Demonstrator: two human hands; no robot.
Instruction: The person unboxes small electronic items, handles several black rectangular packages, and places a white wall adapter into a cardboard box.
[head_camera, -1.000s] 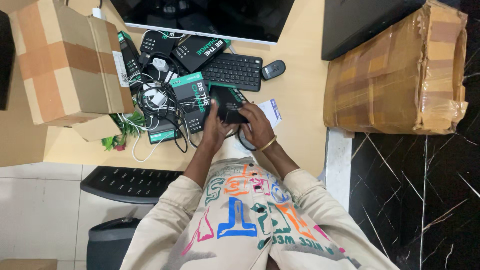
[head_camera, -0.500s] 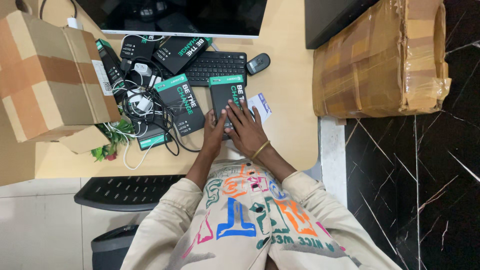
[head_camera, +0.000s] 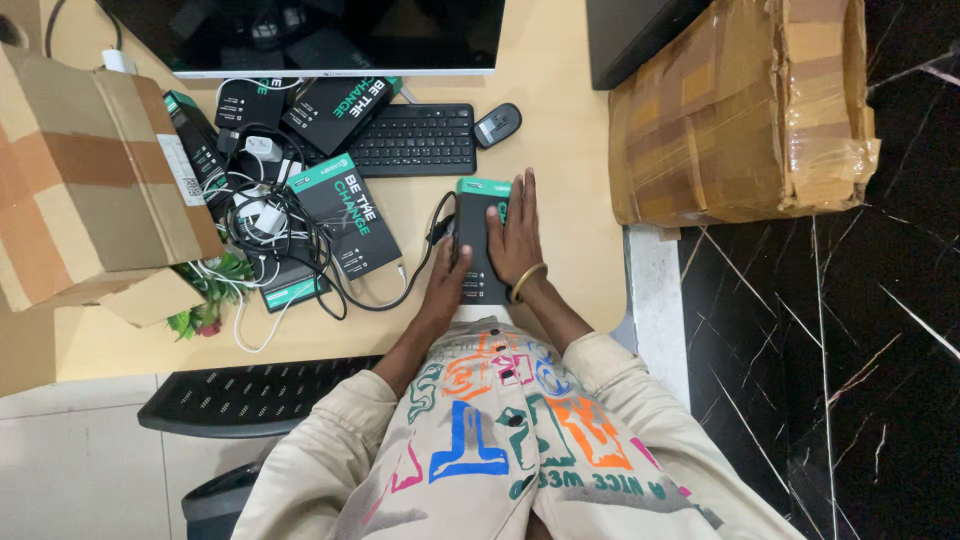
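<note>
A slim black box with a green end (head_camera: 474, 240) lies flat on the tan desk (head_camera: 565, 150) just in front of me. My right hand (head_camera: 515, 240) rests flat on top of it, fingers spread toward the green end, a gold bangle on the wrist. My left hand (head_camera: 445, 285) holds the box's near left edge. A black cable (head_camera: 400, 300) runs from the box's left side toward a tangle of cables.
Left of the box lie several more black and green boxes (head_camera: 345, 225) among tangled chargers and cables (head_camera: 262, 215). A keyboard (head_camera: 412, 140), a mouse (head_camera: 497, 124) and a monitor (head_camera: 300, 35) stand behind. Cardboard cartons sit at left (head_camera: 80, 170) and right (head_camera: 735, 110). A black chair (head_camera: 250, 390) stands at lower left.
The box has gone from being held up in both hands to lying flat on the desk, further right. My right hand now presses on its top.
</note>
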